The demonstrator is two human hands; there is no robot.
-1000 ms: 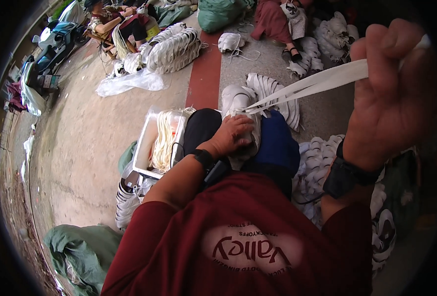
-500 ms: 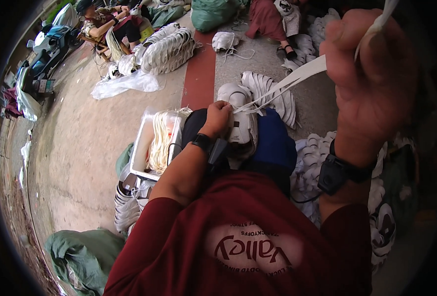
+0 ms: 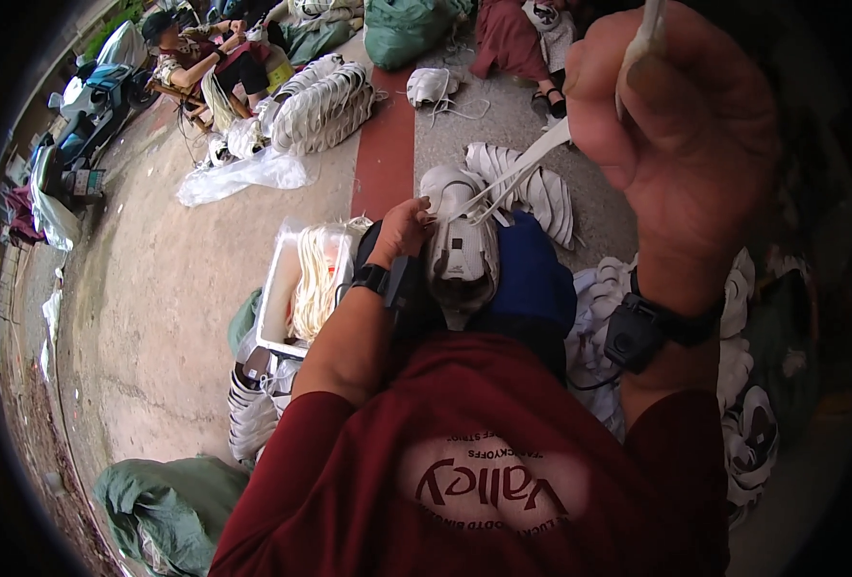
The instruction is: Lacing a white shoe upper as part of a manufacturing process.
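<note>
Gripping lace [image 3: 543, 146]: right hand [image 3: 671, 125], raised to the right of the shoe [image 3: 462, 258], fingers curled round the white strands.
Left hand [image 3: 403, 233]: at the shoe's left edge, fingertips bent together; cannot tell what they pinch.
Shoe: white, on the lap [image 3: 538, 279].
Ground [image 3: 176, 298]: concrete left of the shoe, with a red stripe [image 3: 384, 144] beyond it.
Outdoor space: box [image 3: 278, 298] of cream laces [image 3: 313, 293] just left of the shoe; stacked white shoes [image 3: 322, 113] and a seated person [image 3: 195, 65] far beyond it, scooters [image 3: 99, 96] well to its left.

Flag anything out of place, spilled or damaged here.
One white shoe upper looks stray: it lies alone on the pavement, apart from the stacked uppers. No spill or damage stands out.
</note>
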